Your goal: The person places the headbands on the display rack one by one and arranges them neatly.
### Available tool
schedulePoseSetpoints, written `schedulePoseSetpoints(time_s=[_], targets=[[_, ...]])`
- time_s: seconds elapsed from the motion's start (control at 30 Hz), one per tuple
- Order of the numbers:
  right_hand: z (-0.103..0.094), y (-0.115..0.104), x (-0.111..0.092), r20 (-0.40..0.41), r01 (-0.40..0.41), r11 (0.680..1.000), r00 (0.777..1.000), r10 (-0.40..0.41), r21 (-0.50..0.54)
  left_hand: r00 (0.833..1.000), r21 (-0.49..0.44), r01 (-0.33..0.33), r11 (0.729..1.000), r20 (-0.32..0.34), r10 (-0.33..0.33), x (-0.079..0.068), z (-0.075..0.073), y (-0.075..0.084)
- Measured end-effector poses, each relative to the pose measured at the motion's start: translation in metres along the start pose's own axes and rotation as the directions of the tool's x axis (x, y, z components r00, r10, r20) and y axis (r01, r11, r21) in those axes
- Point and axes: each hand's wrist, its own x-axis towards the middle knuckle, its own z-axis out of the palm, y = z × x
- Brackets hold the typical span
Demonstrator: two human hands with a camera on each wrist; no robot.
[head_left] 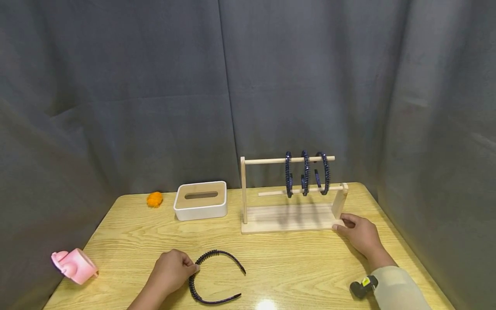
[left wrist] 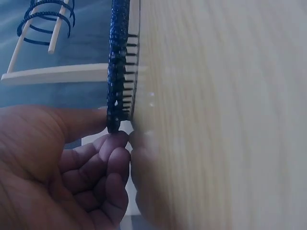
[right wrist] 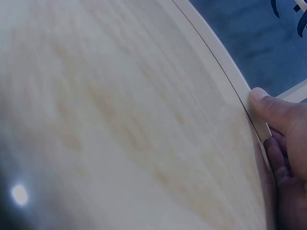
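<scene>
A dark, toothed headband (head_left: 192, 287) lies at the front of the table, its two ends pointing right. My left hand (head_left: 170, 272) pinches it at its curved middle; the left wrist view shows the thumb (left wrist: 81, 120) and curled fingers on either side of the band's edge. A wooden display rack (head_left: 286, 218) stands at the back right, with three similar headbands (head_left: 305, 174) hanging over its rods. At the right front corner of the rack's base, my right hand (head_left: 360, 234) grips the edge, thumb on top and fingers at the end.
Left of the rack sits a white tissue box (head_left: 200, 211) with a wooden lid. Beyond it lies an orange fluffy ball (head_left: 154, 199). A pink object (head_left: 77, 266) rests tilted at the table's left edge. Grey curtains (head_left: 155, 94) enclose the back and sides.
</scene>
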Motion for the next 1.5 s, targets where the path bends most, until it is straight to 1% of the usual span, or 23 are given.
schedulePoseSetpoints(time_s=[0.07, 0.13, 0.2, 0.27, 0.33, 0.43, 0.5, 0.57, 0.63, 0.73, 0.87, 0.9, 0.97, 1.03, 1.13, 1.33, 1.43, 1.47, 1.5], targets=[[0.000, 0.000, 0.000, 0.000, -0.002, 1.000, 1.000, 0.002, 0.000, 1.000, -0.016, -0.015, 1.000, 0.017, 0.016, 0.000, 0.002, 0.001], [0.000, 0.000, -0.001, 0.002, -0.005, 1.000, 1.000, 0.005, 0.000, 0.998, -0.026, -0.049, 0.998, 0.043, 0.050, 0.001, 0.002, -0.001], [0.001, 0.001, -0.001, 0.004, -0.007, 1.000, 1.000, 0.007, -0.002, 0.991, -0.041, -0.110, 0.993, 0.075, 0.112, 0.005, 0.000, -0.007], [0.002, 0.001, 0.000, 0.004, -0.010, 1.000, 1.000, 0.010, 0.001, 0.976, -0.083, -0.177, 0.981, 0.111, 0.185, 0.009, -0.004, -0.014], [0.002, 0.001, 0.000, 0.005, -0.011, 1.000, 1.000, 0.011, 0.006, 0.954, -0.110, -0.250, 0.962, 0.140, 0.264, 0.014, -0.009, -0.023], [0.000, 0.000, 0.000, 0.007, -0.012, 1.000, 1.000, 0.012, 0.008, 0.912, -0.158, -0.333, 0.930, 0.198, 0.361, 0.020, -0.018, -0.031], [-0.001, 0.000, 0.000, 0.006, -0.015, 1.000, 1.000, 0.015, 0.006, 0.879, -0.151, -0.390, 0.909, 0.232, 0.416, 0.021, -0.022, -0.034], [-0.002, -0.001, 0.001, 0.005, -0.014, 1.000, 1.000, 0.014, 0.001, 0.842, -0.131, -0.455, 0.881, 0.258, 0.474, 0.022, -0.024, -0.036], [-0.003, -0.002, 0.001, 0.003, -0.018, 1.000, 1.000, 0.018, 0.001, 0.815, -0.095, -0.511, 0.855, 0.265, 0.516, 0.022, -0.023, -0.035], [-0.003, -0.003, 0.001, 0.005, -0.016, 1.000, 1.000, 0.016, 0.002, 0.795, -0.047, -0.557, 0.829, 0.258, 0.549, 0.021, -0.020, -0.032], [-0.002, -0.003, 0.001, 0.007, -0.018, 1.000, 1.000, 0.018, -0.002, 0.790, -0.053, -0.561, 0.826, 0.265, 0.553, 0.019, -0.014, -0.027], [-0.001, -0.003, 0.001, 0.008, -0.018, 1.000, 1.000, 0.018, -0.004, 0.784, -0.052, -0.569, 0.821, 0.265, 0.561, 0.019, -0.013, -0.026], [-0.001, -0.002, 0.001, 0.009, -0.019, 1.000, 1.000, 0.019, -0.010, 0.779, -0.044, -0.579, 0.814, 0.266, 0.568, 0.018, -0.011, -0.025], [0.000, -0.002, 0.001, 0.009, -0.021, 1.000, 1.000, 0.021, -0.010, 0.769, -0.023, -0.602, 0.798, 0.253, 0.587, 0.016, -0.009, -0.024], [0.000, -0.002, 0.001, 0.007, -0.023, 1.000, 1.000, 0.023, -0.011, 0.743, 0.014, -0.648, 0.761, 0.230, 0.628, 0.015, -0.006, -0.023], [-0.002, -0.003, 0.001, 0.003, -0.031, 1.000, 1.000, 0.031, -0.007, 0.678, 0.074, -0.729, 0.681, 0.213, 0.703, 0.015, -0.005, -0.020], [-0.001, -0.004, 0.000, -0.001, -0.026, 1.000, 1.000, 0.026, -0.007, 0.632, 0.122, -0.774, 0.621, 0.201, 0.748, 0.014, -0.005, -0.019], [0.000, -0.004, 0.000, -0.002, -0.027, 1.000, 1.000, 0.027, -0.006, 0.622, 0.141, -0.783, 0.606, 0.196, 0.758, 0.014, -0.005, -0.018], [0.000, -0.005, -0.001, -0.003, -0.026, 1.000, 1.000, 0.026, -0.007, 0.618, 0.157, -0.786, 0.598, 0.194, 0.762, 0.014, -0.006, -0.018]])
